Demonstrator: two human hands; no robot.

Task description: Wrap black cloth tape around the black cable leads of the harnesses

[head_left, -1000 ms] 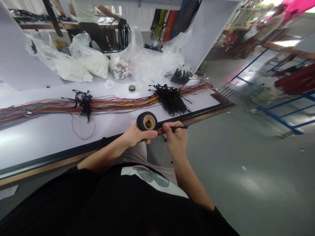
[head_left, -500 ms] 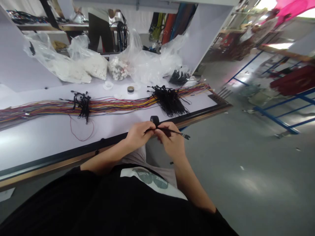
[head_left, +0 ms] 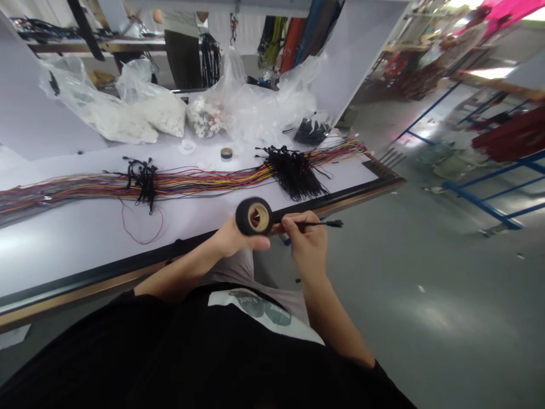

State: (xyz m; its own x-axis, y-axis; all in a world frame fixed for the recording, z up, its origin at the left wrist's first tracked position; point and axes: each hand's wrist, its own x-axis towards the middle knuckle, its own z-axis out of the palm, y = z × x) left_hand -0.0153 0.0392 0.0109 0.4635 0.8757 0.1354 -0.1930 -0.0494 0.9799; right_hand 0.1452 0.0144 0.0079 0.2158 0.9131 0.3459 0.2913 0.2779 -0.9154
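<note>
My left hand (head_left: 234,236) is closed round a roll of black tape (head_left: 254,216) with a tan cardboard core, held just off the near edge of the white table (head_left: 85,233). My right hand (head_left: 304,241) pinches a thin black wire (head_left: 317,224) that sticks out to the right and ends in a small black connector (head_left: 337,224). The wire's left end meets the roll. Both hands hover over my lap, close together.
On the table lies a long bundle of coloured wires (head_left: 191,182), a black wire cluster (head_left: 293,170) and a smaller one (head_left: 142,179). A small tape roll (head_left: 226,153) and plastic bags (head_left: 140,111) stand behind. A person (head_left: 183,45) stands at the back. Grey floor lies to the right.
The tape roll has turned from edge-on to show its core again. The wire in my right hand has risen to level and points right.
</note>
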